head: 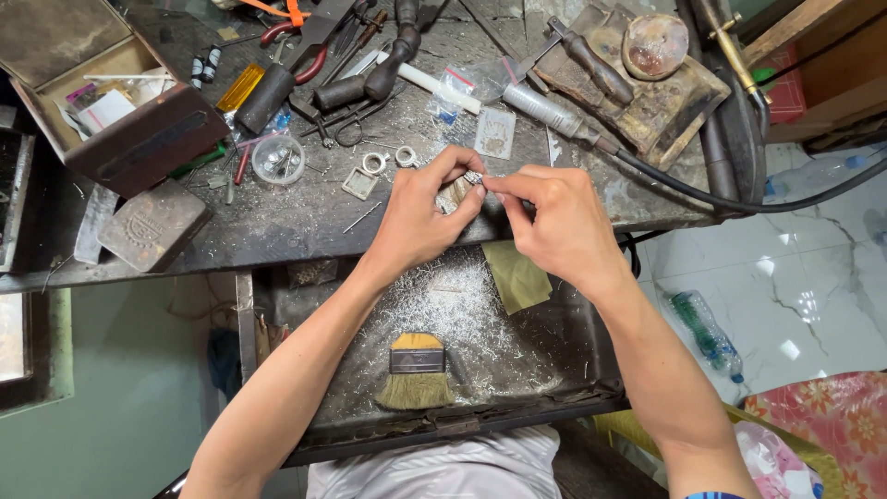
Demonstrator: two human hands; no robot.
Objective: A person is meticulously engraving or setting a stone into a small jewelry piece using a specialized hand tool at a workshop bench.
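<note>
Dark metal block (152, 226) at far left of surface (277, 217), below open box (111, 102). Clear round dish (278, 159) and square silver frame (359, 182) next, both resting among filings. Left hand (420, 217) pinched narrow around small silver piece (473, 178), held over front edge of surface. Right hand (554, 222) likewise pinched on same piece, fingertips touching it from right. Below both, open drawer (554, 370) strewn with shavings, holding flat brush (416, 371) and yellow-green paper (517, 275). Rotary handpiece (550, 111) with black hose farther right.
</note>
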